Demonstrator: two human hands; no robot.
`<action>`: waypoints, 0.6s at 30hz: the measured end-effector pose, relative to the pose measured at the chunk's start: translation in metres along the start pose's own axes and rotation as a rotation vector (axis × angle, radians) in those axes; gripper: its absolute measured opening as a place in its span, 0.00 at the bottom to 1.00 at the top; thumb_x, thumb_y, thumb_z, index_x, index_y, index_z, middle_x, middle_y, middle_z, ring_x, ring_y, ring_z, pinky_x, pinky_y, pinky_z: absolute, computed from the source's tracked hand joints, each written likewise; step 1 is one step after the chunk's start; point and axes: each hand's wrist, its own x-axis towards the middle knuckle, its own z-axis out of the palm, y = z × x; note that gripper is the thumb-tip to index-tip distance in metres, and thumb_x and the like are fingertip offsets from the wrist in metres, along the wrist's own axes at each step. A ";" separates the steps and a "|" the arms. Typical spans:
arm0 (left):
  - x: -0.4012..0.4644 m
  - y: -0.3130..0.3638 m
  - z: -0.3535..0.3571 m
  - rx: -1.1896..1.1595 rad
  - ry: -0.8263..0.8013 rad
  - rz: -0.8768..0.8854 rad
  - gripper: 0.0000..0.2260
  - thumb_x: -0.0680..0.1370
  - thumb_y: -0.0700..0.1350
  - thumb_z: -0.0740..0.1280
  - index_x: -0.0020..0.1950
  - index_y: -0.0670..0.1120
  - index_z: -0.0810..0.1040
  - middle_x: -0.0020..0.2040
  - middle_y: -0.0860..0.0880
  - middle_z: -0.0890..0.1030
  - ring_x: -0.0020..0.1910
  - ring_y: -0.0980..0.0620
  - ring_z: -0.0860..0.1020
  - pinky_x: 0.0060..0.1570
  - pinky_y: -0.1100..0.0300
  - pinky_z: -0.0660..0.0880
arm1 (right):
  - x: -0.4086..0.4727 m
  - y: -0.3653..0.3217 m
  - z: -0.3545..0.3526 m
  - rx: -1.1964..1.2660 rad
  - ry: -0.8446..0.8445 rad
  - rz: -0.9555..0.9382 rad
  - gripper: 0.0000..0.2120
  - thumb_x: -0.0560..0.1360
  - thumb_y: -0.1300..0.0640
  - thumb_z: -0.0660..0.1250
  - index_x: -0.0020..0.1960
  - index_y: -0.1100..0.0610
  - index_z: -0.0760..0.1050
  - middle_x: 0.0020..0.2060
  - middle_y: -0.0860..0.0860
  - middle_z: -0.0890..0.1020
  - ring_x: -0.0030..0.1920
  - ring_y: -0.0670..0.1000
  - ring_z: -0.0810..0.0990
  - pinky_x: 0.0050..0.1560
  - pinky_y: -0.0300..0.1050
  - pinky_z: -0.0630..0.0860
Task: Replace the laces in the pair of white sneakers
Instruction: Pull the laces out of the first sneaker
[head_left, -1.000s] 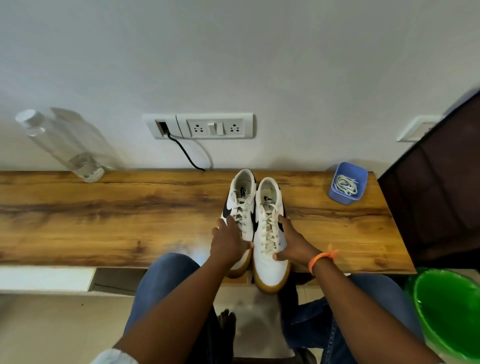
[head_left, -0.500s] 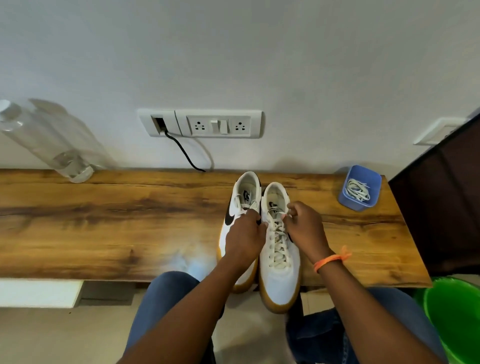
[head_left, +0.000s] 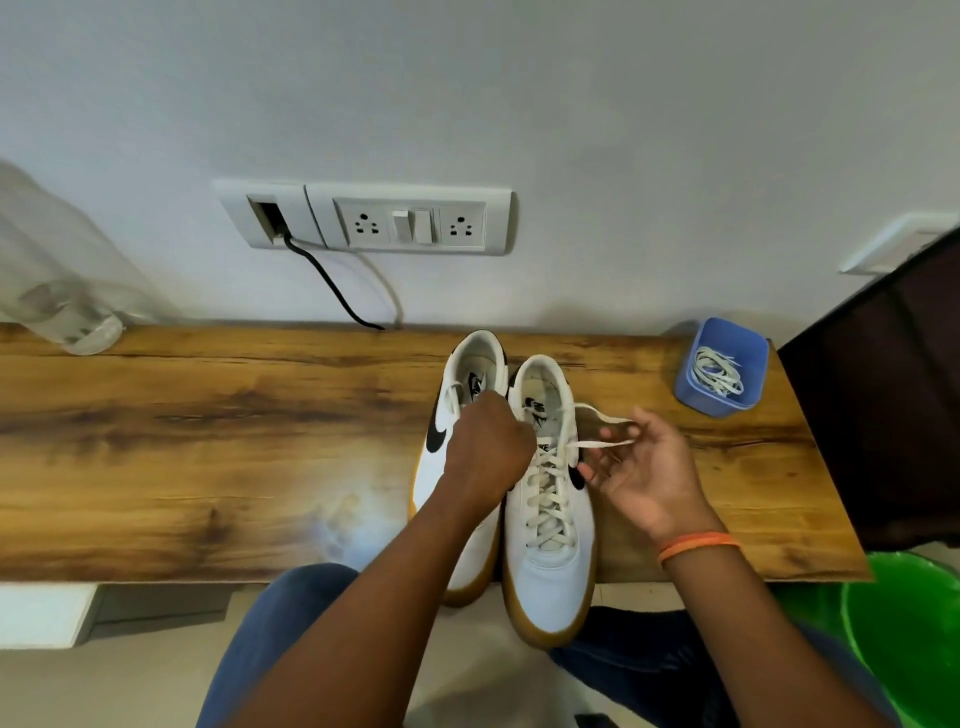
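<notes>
Right hand (head_left: 641, 470): fingers (head_left: 610, 460) loosely curled, palm turned up, with the freed end of the old lace (head_left: 597, 443) running across them. Half a second ago these fingers were bunched at the top eyelets; they are now drawn out to the right, with the lace end trailing from the eyelet to them. A second loose strand loops just beyond my fingertips, toward the wall.

Left hand (head_left: 491, 447): closed into a fist at the tongue of the right sneaker (head_left: 548, 499), knuckles up. I cannot tell what it pinches; my own hand hides the fingertips. It has stayed at the top eyelets since half a second ago.

Right sneaker, directly under and between both hands: bow undone, crossings below my fingers still threaded down to the toe. Toe overhangs the near edge of the desk (head_left: 208, 441).

Left sneaker (head_left: 457, 415), touching the right one, mostly under my left wrist: laces not yet dealt with, as far as I can see.

Blue cup (head_left: 722, 371), beyond my right fingers and further right, near the wall: holds the replacement laces (head_left: 719, 371), untouched.

Reading: the knot is open, so unthreading of the first shoe can begin. Removal is barely started; relacing is all ahead.

Elsewhere: clear bottle (head_left: 67, 306) far left, green bin (head_left: 904, 629) below right of my right wrist, wall socket (head_left: 410, 223) above.
</notes>
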 end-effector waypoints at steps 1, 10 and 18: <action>-0.002 0.001 -0.001 0.034 0.013 0.003 0.03 0.77 0.40 0.63 0.49 0.43 0.71 0.39 0.49 0.76 0.36 0.51 0.75 0.30 0.60 0.67 | 0.003 -0.008 -0.005 0.043 0.024 -0.001 0.18 0.78 0.47 0.61 0.32 0.50 0.64 0.34 0.49 0.75 0.39 0.52 0.75 0.50 0.52 0.70; 0.005 -0.007 -0.011 0.486 0.122 0.143 0.08 0.78 0.41 0.64 0.57 0.45 0.72 0.52 0.46 0.79 0.50 0.42 0.80 0.39 0.54 0.69 | 0.025 -0.041 -0.024 0.005 0.202 -0.049 0.17 0.77 0.46 0.65 0.34 0.51 0.67 0.31 0.48 0.71 0.34 0.48 0.74 0.42 0.46 0.70; 0.012 -0.021 -0.005 0.673 0.187 0.291 0.19 0.75 0.40 0.72 0.62 0.42 0.68 0.61 0.44 0.70 0.41 0.42 0.80 0.29 0.55 0.64 | 0.031 -0.009 -0.005 -0.872 0.148 -0.243 0.19 0.74 0.42 0.69 0.54 0.55 0.72 0.51 0.52 0.80 0.49 0.52 0.78 0.48 0.53 0.77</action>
